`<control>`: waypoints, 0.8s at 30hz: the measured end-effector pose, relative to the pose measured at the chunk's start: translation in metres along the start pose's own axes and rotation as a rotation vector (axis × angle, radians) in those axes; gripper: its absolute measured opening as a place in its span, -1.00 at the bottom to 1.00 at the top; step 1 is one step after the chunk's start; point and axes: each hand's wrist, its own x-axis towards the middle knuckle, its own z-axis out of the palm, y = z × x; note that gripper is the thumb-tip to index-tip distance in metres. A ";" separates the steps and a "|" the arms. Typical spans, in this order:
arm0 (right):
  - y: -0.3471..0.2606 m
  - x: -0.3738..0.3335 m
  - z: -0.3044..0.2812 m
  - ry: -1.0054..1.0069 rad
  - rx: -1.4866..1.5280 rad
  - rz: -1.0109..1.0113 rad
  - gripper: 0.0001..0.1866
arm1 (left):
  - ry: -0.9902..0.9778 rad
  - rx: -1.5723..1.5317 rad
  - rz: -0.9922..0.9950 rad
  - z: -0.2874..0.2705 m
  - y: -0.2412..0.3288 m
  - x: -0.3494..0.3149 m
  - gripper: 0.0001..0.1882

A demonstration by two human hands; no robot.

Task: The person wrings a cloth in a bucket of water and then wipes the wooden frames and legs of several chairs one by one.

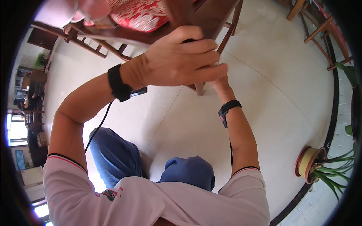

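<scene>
My left hand [181, 58] is raised in front of a dark brown wooden chair [207, 19], its fingers curled round and closed. A small dark spot shows between thumb and forefinger, but what the hand holds is hidden. Behind and below it is my right hand [220, 81], close to a chair leg [199, 89]. Its fingers are covered by the left hand, so their grip does not show. A red cloth [141, 15] with a pale pattern lies against the chair's wood. Both wrists wear black straps with cables.
Pinkish-white rounded things [56, 13] stand at the upper left, above wooden rails [85, 45]. A potted plant [310, 164] is by the wall at the right. More wooden furniture [320, 32] fills the upper right corner. Below me are my blue-trousered knees [187, 172] over pale floor tiles.
</scene>
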 end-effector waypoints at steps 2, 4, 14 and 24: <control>-0.008 -0.011 -0.003 -0.041 -0.031 -0.028 -0.67 | 0.027 -0.173 -0.030 -0.007 0.008 -0.006 -0.73; -0.004 -0.019 0.002 0.030 0.041 -0.178 -0.67 | 0.030 -0.212 0.047 -0.018 0.019 -0.016 -0.74; 0.040 -0.012 -0.009 -0.415 0.328 0.175 -0.61 | -0.105 -0.248 -0.082 -0.108 0.015 -0.163 -0.77; -0.048 -0.032 -0.045 -0.652 0.281 0.583 -0.74 | -0.074 -0.341 -0.358 -0.074 0.015 -0.271 -0.82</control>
